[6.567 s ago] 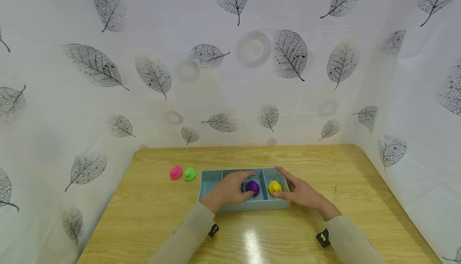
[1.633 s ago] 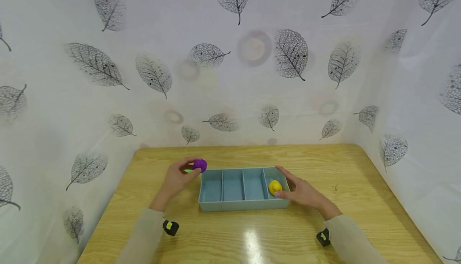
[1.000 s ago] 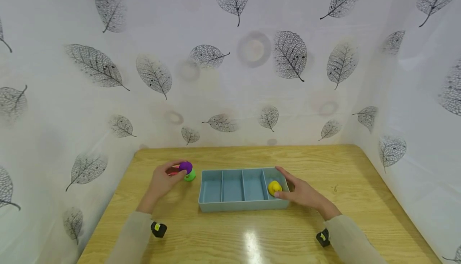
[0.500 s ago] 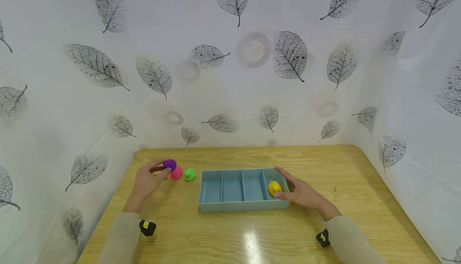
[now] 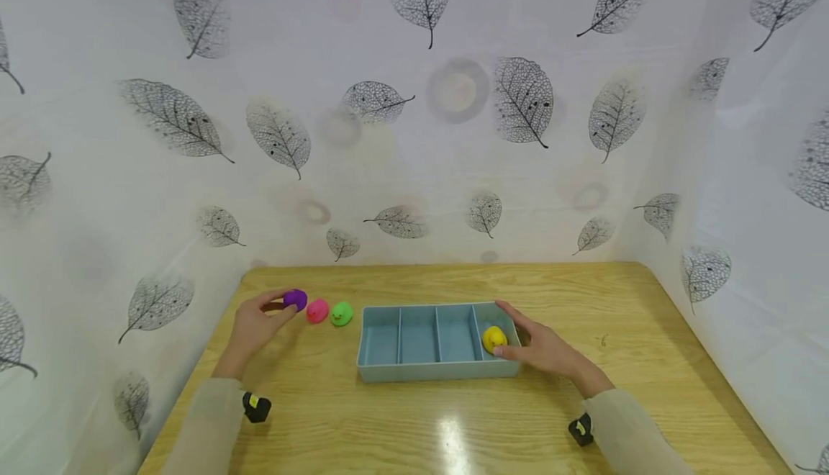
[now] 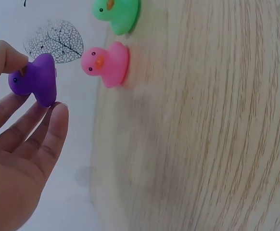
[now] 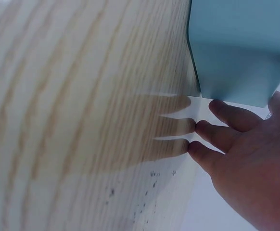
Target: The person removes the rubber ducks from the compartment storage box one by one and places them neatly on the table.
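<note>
At 9 o'clock on the counter (image 5: 453, 417), the left hand (image 5: 254, 325) pinches the purple duck (image 5: 294, 299) between thumb and fingertips; the other fingers lie loosely extended. Wrist view: purple duck (image 6: 34, 81) is off the wood, held at the hand's tips. Just to its 3 o'clock sits the pink duck (image 5: 316, 311), then the green duck (image 5: 340, 313), the two side by side on the counter. Whether pink and purple touch cannot be told.

Tray (image 5: 427, 373), blue, four compartments, lies at centre, at 3 o'clock of the green duck. Yellow duck (image 5: 494, 338) sits in its rightmost compartment.

Right hand (image 5: 542, 349) rests against the tray's right end, thumb on the near rim corner, fingers straight along the end wall; it holds nothing. Wrist view shows the fingers (image 7: 226, 137) together on the counter beside the tray wall.
</note>
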Motion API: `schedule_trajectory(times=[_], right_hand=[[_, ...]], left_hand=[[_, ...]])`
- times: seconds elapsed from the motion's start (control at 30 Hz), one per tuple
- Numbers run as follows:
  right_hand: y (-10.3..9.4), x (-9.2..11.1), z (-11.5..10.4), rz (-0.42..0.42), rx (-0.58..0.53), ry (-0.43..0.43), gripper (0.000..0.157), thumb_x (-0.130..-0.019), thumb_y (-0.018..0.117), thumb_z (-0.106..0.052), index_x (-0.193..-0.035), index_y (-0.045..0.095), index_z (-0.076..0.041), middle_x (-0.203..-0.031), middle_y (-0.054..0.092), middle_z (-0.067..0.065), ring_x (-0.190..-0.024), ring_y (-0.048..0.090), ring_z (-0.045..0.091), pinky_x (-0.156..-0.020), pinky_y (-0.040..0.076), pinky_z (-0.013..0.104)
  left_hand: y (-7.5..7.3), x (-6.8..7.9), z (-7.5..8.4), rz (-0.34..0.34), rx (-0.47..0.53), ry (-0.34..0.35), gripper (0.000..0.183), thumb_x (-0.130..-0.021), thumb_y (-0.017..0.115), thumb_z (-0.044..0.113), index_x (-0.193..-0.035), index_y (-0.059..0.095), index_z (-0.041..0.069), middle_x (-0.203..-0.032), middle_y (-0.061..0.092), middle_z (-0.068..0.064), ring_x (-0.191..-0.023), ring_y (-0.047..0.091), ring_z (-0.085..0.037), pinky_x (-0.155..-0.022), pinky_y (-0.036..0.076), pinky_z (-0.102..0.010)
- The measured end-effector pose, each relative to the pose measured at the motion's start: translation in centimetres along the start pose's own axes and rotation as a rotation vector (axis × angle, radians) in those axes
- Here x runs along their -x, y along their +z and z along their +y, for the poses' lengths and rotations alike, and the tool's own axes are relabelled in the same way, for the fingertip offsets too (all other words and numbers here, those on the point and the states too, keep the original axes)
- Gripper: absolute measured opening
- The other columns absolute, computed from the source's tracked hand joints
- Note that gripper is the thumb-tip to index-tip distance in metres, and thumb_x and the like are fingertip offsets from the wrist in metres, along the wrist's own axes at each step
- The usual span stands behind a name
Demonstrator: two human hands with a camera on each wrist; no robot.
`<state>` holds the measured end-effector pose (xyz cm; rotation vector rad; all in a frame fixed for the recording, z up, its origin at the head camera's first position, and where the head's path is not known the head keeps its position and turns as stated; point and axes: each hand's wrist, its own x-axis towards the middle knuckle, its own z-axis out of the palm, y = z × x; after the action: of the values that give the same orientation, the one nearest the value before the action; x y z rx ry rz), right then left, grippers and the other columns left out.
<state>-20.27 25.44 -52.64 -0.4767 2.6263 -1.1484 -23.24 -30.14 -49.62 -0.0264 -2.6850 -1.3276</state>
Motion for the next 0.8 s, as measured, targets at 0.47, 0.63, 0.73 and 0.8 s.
schedule_trajectory(times=[0.47, 0.63, 0.73, 0.8], right_hand=[[-0.1, 0.1, 0.0, 0.002, -0.001, -0.007, 0.093, -0.095, 0.073, -0.053, -0.168, 0.017, -0.042, -0.174, 0.025, 0.015, -0.15, 0.036, 0.056, -0.115, 0.035, 0.076], [-0.1, 0.1, -0.1, -0.002, -0.005, -0.002, 0.093, -0.095, 0.073, -0.053, -0.168, 0.016, -0.044, -0.175, 0.024, 0.015, -0.15, 0.037, 0.056, -0.115, 0.035, 0.075], [-0.1, 0.1, -0.2, -0.003, -0.003, 0.0, 0.093, -0.095, 0.074, -0.053, -0.168, 0.016, -0.044, -0.175, 0.024, 0.015, -0.15, 0.037, 0.055, -0.116, 0.035, 0.075], [-0.1, 0.1, -0.2, -0.002, -0.002, 0.0, 0.093, -0.095, 0.074, -0.053, -0.168, 0.016, -0.044, -0.175, 0.024, 0.015, -0.15, 0.038, 0.055, -0.116, 0.035, 0.075]], left_hand=[[0.2, -1.2, -1.9, -0.043, -0.022, -0.089, 0.051, -0.097, 0.074, 0.018, -0.141, 0.063, -0.005, -0.136, 0.065, -0.033, -0.117, 0.069, -0.045, -0.073, 0.059, -0.019], [0.6, -1.5, -2.5, -0.041, -0.036, -0.097, 0.049, -0.096, 0.074, 0.013, -0.139, 0.062, -0.007, -0.132, 0.066, -0.035, -0.11, 0.072, -0.042, -0.07, 0.061, -0.022], [0.7, -1.7, -2.8, -0.043, -0.051, -0.091, 0.049, -0.095, 0.074, 0.012, -0.138, 0.063, -0.008, -0.13, 0.067, -0.035, -0.107, 0.073, -0.041, -0.069, 0.06, -0.021], [0.8, -1.7, -2.9, -0.05, -0.069, -0.085, 0.049, -0.095, 0.074, 0.013, -0.138, 0.063, -0.008, -0.129, 0.068, -0.035, -0.106, 0.074, -0.041, -0.068, 0.059, -0.02]])
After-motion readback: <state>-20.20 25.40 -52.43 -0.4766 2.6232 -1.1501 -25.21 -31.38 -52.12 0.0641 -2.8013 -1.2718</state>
